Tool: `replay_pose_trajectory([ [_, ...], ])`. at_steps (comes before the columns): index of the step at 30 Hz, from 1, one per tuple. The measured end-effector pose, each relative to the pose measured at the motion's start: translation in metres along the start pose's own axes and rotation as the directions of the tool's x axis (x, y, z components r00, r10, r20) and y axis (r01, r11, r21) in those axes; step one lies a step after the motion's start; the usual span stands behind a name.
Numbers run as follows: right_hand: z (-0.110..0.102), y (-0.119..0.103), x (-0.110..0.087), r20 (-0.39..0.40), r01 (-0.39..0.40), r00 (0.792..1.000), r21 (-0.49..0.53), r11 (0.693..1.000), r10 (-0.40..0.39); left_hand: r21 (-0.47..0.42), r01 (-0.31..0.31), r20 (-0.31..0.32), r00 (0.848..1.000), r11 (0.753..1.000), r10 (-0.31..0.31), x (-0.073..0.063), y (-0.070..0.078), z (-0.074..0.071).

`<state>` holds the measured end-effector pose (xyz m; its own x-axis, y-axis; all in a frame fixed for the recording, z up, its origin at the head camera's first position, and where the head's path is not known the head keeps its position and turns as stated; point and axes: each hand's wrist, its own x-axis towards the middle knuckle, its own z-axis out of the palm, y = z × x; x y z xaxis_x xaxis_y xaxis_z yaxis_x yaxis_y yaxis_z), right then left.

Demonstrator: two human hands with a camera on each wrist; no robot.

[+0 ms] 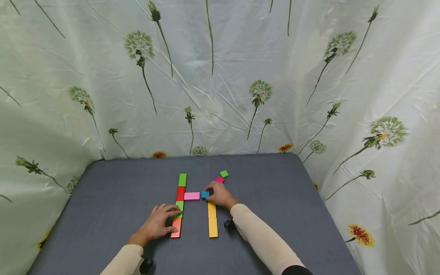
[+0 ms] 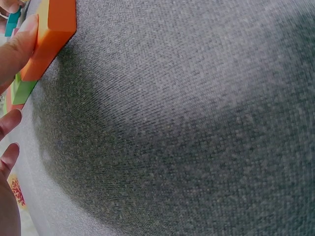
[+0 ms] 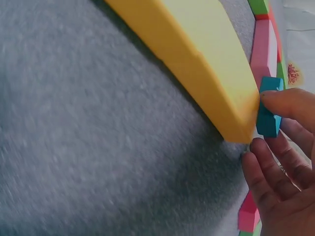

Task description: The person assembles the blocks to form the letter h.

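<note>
My right hand (image 1: 221,195) pinches a small blue block (image 3: 269,110) between thumb and fingers. In the head view it is between the right end of a pink block (image 1: 191,196) and the far end of two yellow blocks (image 1: 212,221) laid end to end. My left hand (image 1: 156,224) has its thumb at an orange block (image 1: 176,231) and its loosely bent fingers over a green block (image 1: 179,206). Those two form the near part of a column with a red block (image 1: 180,193) and another green block (image 1: 183,179). The pink block extends right from the red one.
Past my right hand lie a magenta block (image 1: 220,179), partly covered by the fingers, and a small green block (image 1: 224,174), set diagonally. Everything rests on a grey cloth-covered table (image 1: 120,191). A white flower-patterned curtain (image 1: 213,95) hangs behind and along both sides.
</note>
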<state>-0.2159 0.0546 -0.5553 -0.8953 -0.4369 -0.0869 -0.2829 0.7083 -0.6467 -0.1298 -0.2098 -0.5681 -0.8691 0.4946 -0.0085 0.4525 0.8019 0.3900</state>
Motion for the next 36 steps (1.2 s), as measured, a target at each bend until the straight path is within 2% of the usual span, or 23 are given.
replay_pose_trajectory([
  [14, 0.012, -0.002, 0.0, -0.027, -0.058, 0.998, 0.017, 0.998, 0.059, -0.014, -0.008, 0.002, 1.0, 1.0, 0.008, 0.0, 0.001, 0.001],
  [29, 0.016, 0.001, 0.0, -0.061, -0.023, 0.998, 0.041, 0.999, 0.025, -0.019, -0.004, 0.0, 1.0, 1.0, 0.004, -0.001, 0.001, -0.001],
  [36, 0.016, 0.0, 0.001, -0.057, -0.031, 0.998, 0.049, 0.998, 0.034, -0.015, -0.004, 0.006, 1.0, 1.0, 0.004, -0.001, 0.002, -0.003],
])
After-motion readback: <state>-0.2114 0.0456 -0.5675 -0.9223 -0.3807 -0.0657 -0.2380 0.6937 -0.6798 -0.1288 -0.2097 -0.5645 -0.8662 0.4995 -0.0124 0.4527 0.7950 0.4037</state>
